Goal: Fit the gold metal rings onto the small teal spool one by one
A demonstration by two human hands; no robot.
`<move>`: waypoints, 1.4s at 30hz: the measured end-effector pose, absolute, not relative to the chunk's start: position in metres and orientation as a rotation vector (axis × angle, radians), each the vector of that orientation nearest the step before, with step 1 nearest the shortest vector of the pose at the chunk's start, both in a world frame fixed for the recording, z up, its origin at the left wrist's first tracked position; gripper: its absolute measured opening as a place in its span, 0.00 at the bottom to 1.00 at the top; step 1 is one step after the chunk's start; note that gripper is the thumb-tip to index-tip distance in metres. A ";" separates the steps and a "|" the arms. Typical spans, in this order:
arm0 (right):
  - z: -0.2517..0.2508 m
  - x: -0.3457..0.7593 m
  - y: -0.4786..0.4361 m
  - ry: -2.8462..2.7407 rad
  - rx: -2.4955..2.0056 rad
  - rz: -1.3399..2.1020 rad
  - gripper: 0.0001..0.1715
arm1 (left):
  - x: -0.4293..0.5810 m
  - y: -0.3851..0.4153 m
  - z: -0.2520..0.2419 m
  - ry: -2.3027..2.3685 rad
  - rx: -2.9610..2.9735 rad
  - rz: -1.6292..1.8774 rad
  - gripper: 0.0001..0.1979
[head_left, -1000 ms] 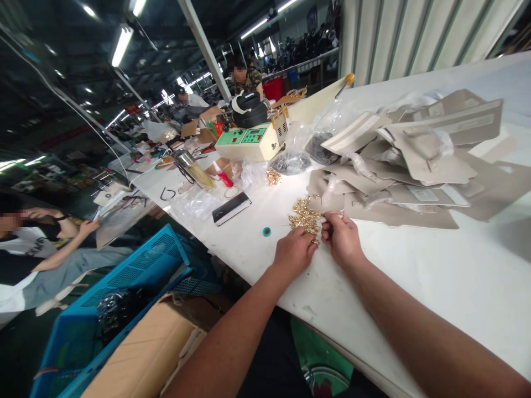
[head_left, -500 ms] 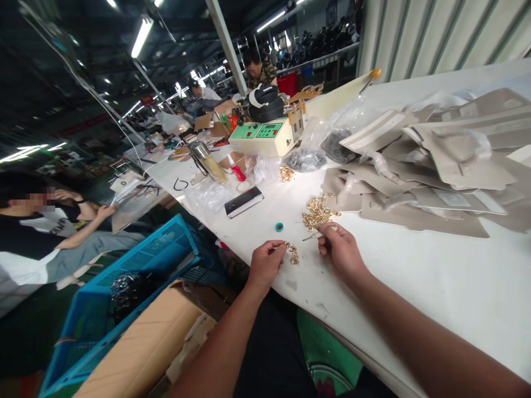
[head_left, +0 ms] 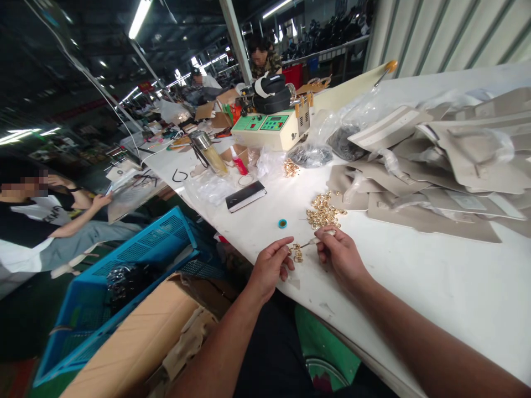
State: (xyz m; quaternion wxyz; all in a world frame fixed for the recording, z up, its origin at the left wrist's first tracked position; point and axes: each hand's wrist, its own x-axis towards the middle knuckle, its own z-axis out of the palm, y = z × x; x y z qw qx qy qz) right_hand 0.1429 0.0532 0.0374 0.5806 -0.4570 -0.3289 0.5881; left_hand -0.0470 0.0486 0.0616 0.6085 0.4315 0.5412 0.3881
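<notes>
My left hand (head_left: pixel 271 266) pinches a small gold metal clasp between thumb and forefinger, its other fingers curled loosely below. Just right of those fingertips, a few more gold clasps (head_left: pixel 298 254) lie on the white table. In my right hand (head_left: pixel 341 255) is a slim tool with a pale handle (head_left: pixel 326 235); its thin metal tip points left toward the clasp in my left hand. Whether the tip touches the clasp I cannot tell. Beyond my right hand lies a pile of gold clasps (head_left: pixel 323 210). A small blue cap (head_left: pixel 282 223) with something dark yellow inside sits left of the pile.
Flat beige pieces (head_left: pixel 435 215) are heaped on the right. A black box (head_left: pixel 245 197), a red bottle (head_left: pixel 239 163), a flask (head_left: pixel 209 152) and a green-panelled machine (head_left: pixel 265 132) stand farther back. Left of the table are a blue crate (head_left: pixel 136 265), a cardboard box (head_left: pixel 136 331) and a seated person (head_left: pixel 45 221).
My right hand has brought the tool's tip closer to my left fingertips. The fingers of my left hand have loosened and spread a little. The view has shifted slightly.
</notes>
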 end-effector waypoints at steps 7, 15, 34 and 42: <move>0.038 0.142 0.054 -0.763 -1.055 1.377 0.18 | -0.050 0.046 0.060 1.243 0.980 0.875 0.27; 0.041 0.139 0.049 -0.801 -1.050 1.390 0.19 | -0.047 0.046 0.064 1.238 0.700 1.012 0.28; 0.051 0.134 0.036 -1.119 -1.143 1.190 0.22 | -0.031 0.039 0.064 1.079 0.309 1.151 0.14; 0.051 0.133 0.035 -1.148 -1.165 1.171 0.21 | -0.028 0.037 0.062 1.051 0.266 1.168 0.10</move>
